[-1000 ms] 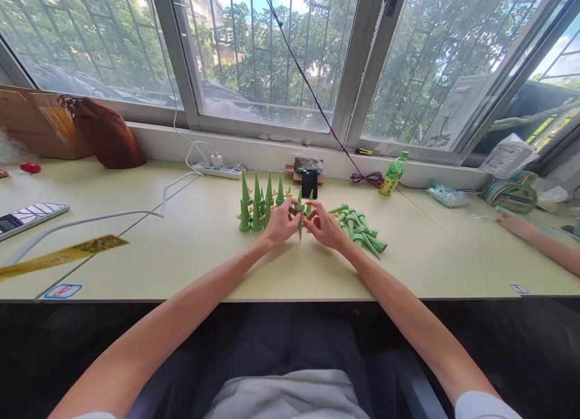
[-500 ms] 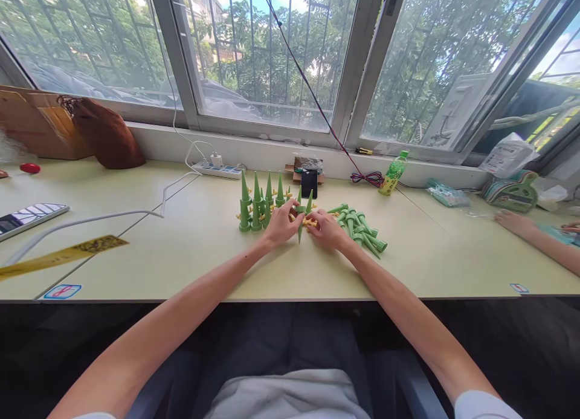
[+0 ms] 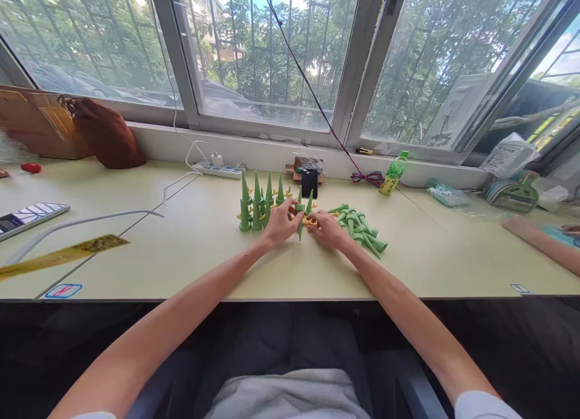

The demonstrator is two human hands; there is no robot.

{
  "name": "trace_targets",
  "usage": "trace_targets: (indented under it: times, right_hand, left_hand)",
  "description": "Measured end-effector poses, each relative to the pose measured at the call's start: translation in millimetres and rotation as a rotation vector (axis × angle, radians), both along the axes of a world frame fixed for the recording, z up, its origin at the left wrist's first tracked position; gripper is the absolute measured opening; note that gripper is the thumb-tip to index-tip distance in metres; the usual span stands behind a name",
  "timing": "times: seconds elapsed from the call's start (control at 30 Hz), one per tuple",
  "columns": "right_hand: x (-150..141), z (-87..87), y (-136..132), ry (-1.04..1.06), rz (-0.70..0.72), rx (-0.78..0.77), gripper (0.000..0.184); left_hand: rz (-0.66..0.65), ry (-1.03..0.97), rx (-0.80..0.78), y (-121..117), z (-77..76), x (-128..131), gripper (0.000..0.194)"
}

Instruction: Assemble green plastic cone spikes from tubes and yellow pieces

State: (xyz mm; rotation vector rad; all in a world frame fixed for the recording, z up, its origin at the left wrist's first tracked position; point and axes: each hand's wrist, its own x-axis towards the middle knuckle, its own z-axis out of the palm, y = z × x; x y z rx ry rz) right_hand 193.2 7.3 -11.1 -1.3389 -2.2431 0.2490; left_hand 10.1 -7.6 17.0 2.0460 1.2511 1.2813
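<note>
My left hand (image 3: 279,225) is closed around a green plastic cone-shaped spike (image 3: 299,232), which points downward just above the table. Beside it, my right hand (image 3: 327,228) pinches a small yellow part (image 3: 310,221) at the spike's side; the fingers hide much of it. Just behind the hands stands another green spike (image 3: 310,202), point up. To the left, several green spikes (image 3: 245,218) with yellow side pieces stand upright in close rows, some stacked on others. A loose pile of green spikes (image 3: 357,224) lies right of my right hand.
On the pale table (image 3: 181,268), a black phone (image 3: 309,183) leans at the back near a green bottle (image 3: 394,173). A power strip (image 3: 220,170) and white cable (image 3: 113,218) lie left. Another person's arm (image 3: 539,240) rests at far right, near plastic bags (image 3: 447,194).
My hands stay nearly in place; the held spike has shifted very slightly. The other person's hand at far right has moved a little to the right.
</note>
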Motion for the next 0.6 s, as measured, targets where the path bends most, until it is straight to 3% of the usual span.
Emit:
trace_targets:
  times: [0.6]
  right_hand:
    - [2.5,-2.0,0.4,0.053,0.06,0.008,0.019]
  left_hand:
    - [-0.017,-0.029,-0.018,-0.2,0.2,1.0,0.019]
